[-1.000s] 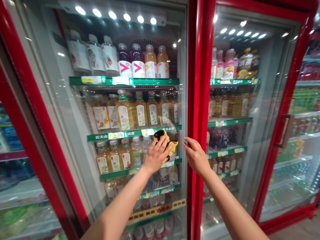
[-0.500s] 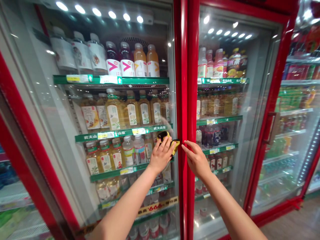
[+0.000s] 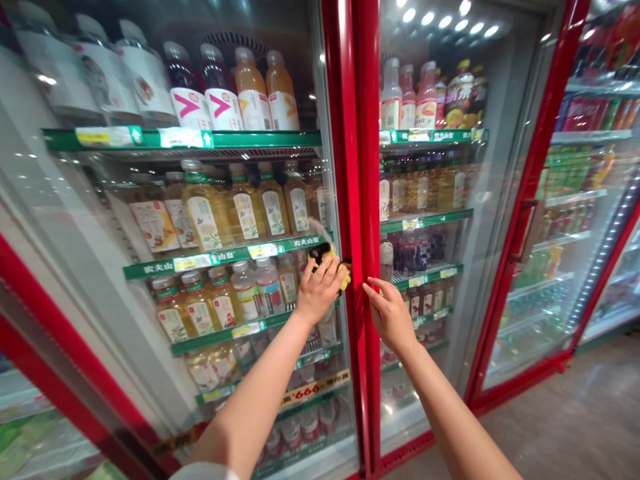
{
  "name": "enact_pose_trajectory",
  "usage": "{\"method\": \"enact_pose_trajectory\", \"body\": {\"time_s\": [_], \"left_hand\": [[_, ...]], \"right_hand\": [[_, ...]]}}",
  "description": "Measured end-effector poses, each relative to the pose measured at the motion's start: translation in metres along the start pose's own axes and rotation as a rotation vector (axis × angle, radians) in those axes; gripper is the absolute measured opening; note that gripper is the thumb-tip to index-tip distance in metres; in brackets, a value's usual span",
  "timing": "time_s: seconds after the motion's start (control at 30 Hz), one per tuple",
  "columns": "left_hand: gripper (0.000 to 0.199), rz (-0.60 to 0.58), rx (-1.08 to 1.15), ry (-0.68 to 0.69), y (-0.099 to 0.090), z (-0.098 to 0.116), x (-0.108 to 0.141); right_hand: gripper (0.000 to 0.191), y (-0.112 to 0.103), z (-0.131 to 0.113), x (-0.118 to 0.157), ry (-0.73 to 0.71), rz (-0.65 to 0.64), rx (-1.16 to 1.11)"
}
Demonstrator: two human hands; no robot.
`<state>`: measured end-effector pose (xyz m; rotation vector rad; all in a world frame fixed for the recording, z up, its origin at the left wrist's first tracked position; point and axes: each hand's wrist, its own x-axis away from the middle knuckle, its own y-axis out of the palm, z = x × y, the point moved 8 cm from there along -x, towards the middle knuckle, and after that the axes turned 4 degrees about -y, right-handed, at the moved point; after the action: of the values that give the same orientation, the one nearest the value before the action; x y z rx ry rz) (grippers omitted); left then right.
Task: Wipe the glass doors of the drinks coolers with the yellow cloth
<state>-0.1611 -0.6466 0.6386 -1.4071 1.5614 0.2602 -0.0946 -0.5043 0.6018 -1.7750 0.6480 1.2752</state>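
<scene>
My left hand [image 3: 320,290] presses a crumpled yellow-and-black cloth [image 3: 345,276] against the glass door [image 3: 280,307], near its right edge. The fingers lie close together over the cloth, and parts of it stick out above and to the right. My right hand [image 3: 391,313] has its index and middle fingers stretched towards the red door frame [image 3: 369,220]. Their tips are at the frame, though I cannot tell whether they touch it. Nothing shows in that hand. A faint pale arc lies on the glass just above the cloth.
Behind the glass, bottles [image 3: 245,213] stand on shelves with green edge strips [image 3: 180,139]. To the right is a second glass door [image 3: 425,393] with a dark handle [image 3: 524,230]. Another lit cooler [image 3: 575,193] stands further right, above the grey floor [image 3: 540,433].
The view has come closer to the cooler, so the bottles look larger and the frame has shifted left. Both hands keep nearly the same places at the door, the left still on the cloth.
</scene>
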Motion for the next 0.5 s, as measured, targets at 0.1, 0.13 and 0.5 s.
{"method": "enact_pose_trajectory", "body": {"time_s": [0.1, 0.13, 0.5], "left_hand": [[0.067, 0.020, 0.010, -0.105, -0.006, -0.015, -0.030], [0.068, 0.019, 0.014, -0.118, -0.006, -0.015, -0.032], [0.061, 0.023, 0.133, -0.144, -0.006, 0.022, 0.054]], "right_hand": [[0.041, -0.002, -0.002, -0.004, 0.011, 0.014, 0.000], [0.041, -0.002, -0.003, -0.004, 0.011, 0.018, 0.004], [0.043, -0.013, -0.005, 0.008, 0.056, 0.069, -0.007]]}}
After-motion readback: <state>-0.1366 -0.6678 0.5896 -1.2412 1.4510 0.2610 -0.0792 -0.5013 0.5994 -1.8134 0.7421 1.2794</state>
